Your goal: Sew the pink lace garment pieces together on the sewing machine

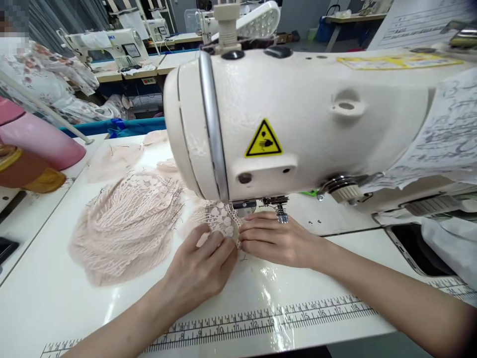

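Note:
A pale pink lace piece [220, 219] with a flower pattern lies under the head of the sewing machine [261, 109]. My left hand [204, 263] presses on its near left edge, fingers curled down and closed on the lace. Flat along the right edge of the lace, close below the needle area, lies my right hand [278, 238], its fingers stretched out side by side. The needle and presser foot are mostly hidden behind the machine head and my fingers. A heap of pale pink lace pieces [130, 228] rests to the left of my left hand.
A printed ruler strip [223, 325] runs along the table's front. A phone [417, 248] and white cloth [452, 248] lie at right. Pink [40, 134] and brown [28, 169] bottles stand at left. Beyond, a person in a floral garment [48, 79] sits near another sewing machine [112, 47].

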The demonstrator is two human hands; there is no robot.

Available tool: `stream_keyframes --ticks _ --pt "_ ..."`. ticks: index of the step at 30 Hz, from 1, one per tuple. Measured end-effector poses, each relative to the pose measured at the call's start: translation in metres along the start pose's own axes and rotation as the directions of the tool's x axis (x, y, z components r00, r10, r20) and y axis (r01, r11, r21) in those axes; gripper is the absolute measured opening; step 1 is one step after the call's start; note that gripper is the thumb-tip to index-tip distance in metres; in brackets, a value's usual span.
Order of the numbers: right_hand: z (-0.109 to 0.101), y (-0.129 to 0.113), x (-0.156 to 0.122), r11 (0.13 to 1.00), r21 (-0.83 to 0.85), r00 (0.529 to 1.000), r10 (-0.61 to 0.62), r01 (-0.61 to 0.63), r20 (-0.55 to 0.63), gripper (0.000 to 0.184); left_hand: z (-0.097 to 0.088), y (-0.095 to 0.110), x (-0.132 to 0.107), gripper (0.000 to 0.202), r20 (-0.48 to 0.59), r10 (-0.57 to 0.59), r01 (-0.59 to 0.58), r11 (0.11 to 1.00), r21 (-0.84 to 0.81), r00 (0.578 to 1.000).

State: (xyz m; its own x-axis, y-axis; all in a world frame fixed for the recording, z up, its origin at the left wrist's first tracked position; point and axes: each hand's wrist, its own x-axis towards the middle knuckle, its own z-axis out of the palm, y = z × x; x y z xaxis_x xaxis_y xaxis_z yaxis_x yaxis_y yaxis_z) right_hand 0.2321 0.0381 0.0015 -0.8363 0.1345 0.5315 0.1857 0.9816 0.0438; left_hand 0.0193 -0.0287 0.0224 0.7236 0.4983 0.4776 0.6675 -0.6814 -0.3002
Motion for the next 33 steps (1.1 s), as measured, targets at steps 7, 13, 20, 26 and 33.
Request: stream_keyframes --ticks 7,13,20,26,33 --pt "0.004 -0.004 -0.002 0.998 0.018 0.997 0.067 -0.068 0.043 0.015 0.015 -0.010 -0.009 0.029 0.107 -0.054 0.070 0.986 -0.150 0.993" --pt "0.006 -0.008 0.001 0.995 0.025 0.995 0.096 -0.096 0.019 0.021 0.018 -0.010 -0.012 0.026 0.132 -0.093 0.113 0.982 -0.150 0.987" --pt "0.014 -0.006 -0.004 0.994 0.057 0.995 0.091 -0.093 0.031 0.021 0.017 -0.009 -0.010 0.024 0.156 -0.116 0.140 0.979 -0.151 0.981" --pt "0.013 -0.006 -0.005 0.992 0.041 0.992 0.117 -0.119 0.049 0.021 0.018 -0.008 -0.011 0.039 0.178 -0.113 0.137 0.982 -0.129 0.977" --pt "0.013 -0.002 -0.007 0.991 0.012 0.991 0.132 -0.133 0.036 0.020 0.018 -0.006 -0.008 0.043 0.154 -0.106 0.126 0.984 -0.124 0.982"
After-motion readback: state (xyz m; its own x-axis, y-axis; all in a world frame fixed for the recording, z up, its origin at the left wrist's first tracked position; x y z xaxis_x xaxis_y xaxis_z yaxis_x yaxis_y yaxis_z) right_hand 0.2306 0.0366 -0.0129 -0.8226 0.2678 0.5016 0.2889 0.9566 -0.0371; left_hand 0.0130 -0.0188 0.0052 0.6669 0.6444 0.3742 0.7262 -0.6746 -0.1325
